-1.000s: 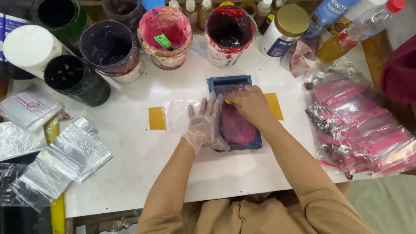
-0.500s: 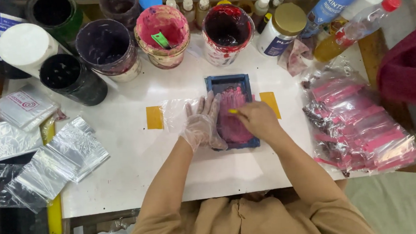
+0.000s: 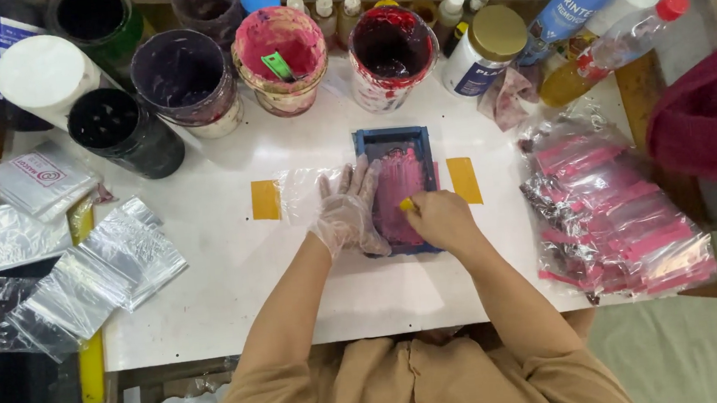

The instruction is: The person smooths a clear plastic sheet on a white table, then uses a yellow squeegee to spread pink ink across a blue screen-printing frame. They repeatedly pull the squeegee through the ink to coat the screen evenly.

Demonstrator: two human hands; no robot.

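Blue-framed print screen (image 3: pixel 394 142), small, lies flat near centre of the white counter (image 3: pixel 208 239), mesh smeared w/ pink ink. It sits on a clear plastic bag (image 3: pixel 298 193), between two yellow tape marks (image 3: pixel 265 199), one on either side.

Left hand (image 3: pixel 348 215), in a thin clear glove, is spread flat w/ fingers open, pressing on the screen's left edge & the bag beside it. Right hand (image 3: pixel 443 219), bare, is closed around a small yellow-tipped tool (image 3: pixel 408 205), prob. a squeegee, most of it hidden by the fist; tip touches the inked mesh, lower right part of the frame.

Behind the screen, a row of open ink tubs: pink-stained tub (image 3: pixel 279 58) w/ a green spatula (image 3: pixel 277 65) inside, dark red tub (image 3: pixel 390 54), purple tub (image 3: pixel 184 80), black tub (image 3: pixel 123 130); also a white cylinder (image 3: pixel 40 81) at far left. Gold-lidded jar (image 3: pixel 484 59), blue spray can (image 3: pixel 577 1) & a clear bottle w/ red cap (image 3: pixel 619 44) at back right, plus small dropper bottles (image 3: pixel 335 11) along the back edge.

Right of the screen: heap of clear bags w/ pink printed stripes (image 3: pixel 615 215). Left side of counter: loose stacks of silvery-clear unprinted bags (image 3: pixel 96 277). Dark red cloth (image 3: pixel 710 114) at right edge, off the counter.
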